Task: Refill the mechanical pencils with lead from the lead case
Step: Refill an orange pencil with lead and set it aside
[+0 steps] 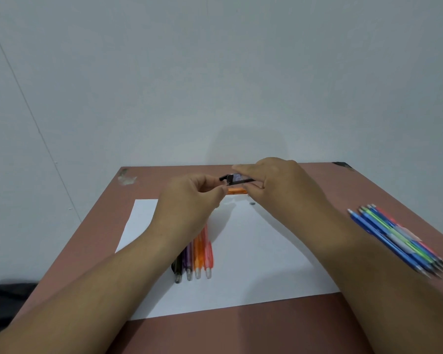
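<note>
Above the white paper (253, 251), both hands pinch: right hand (279, 185) the lead case (234, 178), left hand (189, 200) an orange pencil (237, 191) (partly hidden).

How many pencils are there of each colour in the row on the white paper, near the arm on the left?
Row of pencils on the white paper, partly hidden by the left hand:
black pencil: 1
purple pencil: 1
orange pencil: 1
pink pencil: 1
Total: 4
</note>
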`<state>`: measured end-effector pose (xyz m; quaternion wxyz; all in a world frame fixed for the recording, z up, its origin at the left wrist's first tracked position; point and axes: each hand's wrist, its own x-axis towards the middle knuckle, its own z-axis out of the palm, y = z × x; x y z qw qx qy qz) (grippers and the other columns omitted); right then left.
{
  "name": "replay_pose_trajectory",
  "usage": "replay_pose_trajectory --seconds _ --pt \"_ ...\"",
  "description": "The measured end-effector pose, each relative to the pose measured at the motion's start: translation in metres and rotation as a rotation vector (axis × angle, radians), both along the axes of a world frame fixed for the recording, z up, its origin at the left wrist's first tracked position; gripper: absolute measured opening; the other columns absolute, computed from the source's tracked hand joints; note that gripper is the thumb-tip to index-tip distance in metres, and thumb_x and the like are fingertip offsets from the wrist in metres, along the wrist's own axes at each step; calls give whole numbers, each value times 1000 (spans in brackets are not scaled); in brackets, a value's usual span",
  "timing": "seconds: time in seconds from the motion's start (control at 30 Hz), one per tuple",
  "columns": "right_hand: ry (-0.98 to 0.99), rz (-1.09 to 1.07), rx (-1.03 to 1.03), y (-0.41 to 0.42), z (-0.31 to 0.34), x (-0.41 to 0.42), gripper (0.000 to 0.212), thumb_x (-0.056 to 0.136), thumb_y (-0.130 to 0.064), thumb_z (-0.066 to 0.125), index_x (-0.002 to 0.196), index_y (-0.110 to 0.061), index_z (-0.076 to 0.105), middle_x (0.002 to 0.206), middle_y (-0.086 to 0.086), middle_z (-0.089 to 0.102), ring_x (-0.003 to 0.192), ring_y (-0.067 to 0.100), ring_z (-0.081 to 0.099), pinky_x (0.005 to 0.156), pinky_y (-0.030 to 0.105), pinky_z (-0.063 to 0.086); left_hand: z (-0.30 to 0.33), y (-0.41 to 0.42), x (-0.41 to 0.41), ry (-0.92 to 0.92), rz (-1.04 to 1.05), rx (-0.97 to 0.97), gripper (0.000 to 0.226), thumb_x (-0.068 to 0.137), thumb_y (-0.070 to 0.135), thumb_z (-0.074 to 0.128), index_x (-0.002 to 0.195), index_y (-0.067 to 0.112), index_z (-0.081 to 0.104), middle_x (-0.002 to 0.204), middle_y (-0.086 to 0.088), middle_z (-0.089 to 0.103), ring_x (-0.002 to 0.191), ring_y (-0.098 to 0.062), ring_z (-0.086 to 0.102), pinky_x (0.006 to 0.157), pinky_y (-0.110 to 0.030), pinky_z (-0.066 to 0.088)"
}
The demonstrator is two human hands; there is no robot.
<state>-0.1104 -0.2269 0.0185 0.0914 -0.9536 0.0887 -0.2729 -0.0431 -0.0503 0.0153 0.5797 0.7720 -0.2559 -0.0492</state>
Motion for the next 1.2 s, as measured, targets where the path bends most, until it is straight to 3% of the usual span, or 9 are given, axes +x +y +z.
replay_pose_trajectory --seconds 0.13,0.33,1.07,1.2 --pt "16 -4 6 3 0 0 42 97 -30 58 134 -51 60 92 -8 59 86 16 57 70 37 53 0 -1 -1 81 6 -56 12 90 18 74 79 22 77 73 0 76 79 -20 75 88 -44 60" --pt "53 -21 39 6 3 -1 44 96 -31 57 133 -54 58 95 -7 62 86 16 59 72 38 54 0 -1 1 83 29 -68 10 89 20 75 79 19 77 72 2 76 75 -15 75 87 -41 60" --pt "55 -57 112 6 8 -8 43 93 -27 60 127 -52 64 95 -5 68 84 19 63 72 39 56 0 2 6 33 40 -50 15 92 21 70 78 20 76 75 0 75 82 -23 73 89 -48 58" --pt "59 -71 110 6 8 -9 42 93 -27 61 126 -52 65 90 -5 68 79 18 61 66 34 54 0 2 7 44 46 -77 16 93 20 67 80 18 75 76 -1 74 79 -21 73 87 -48 59"
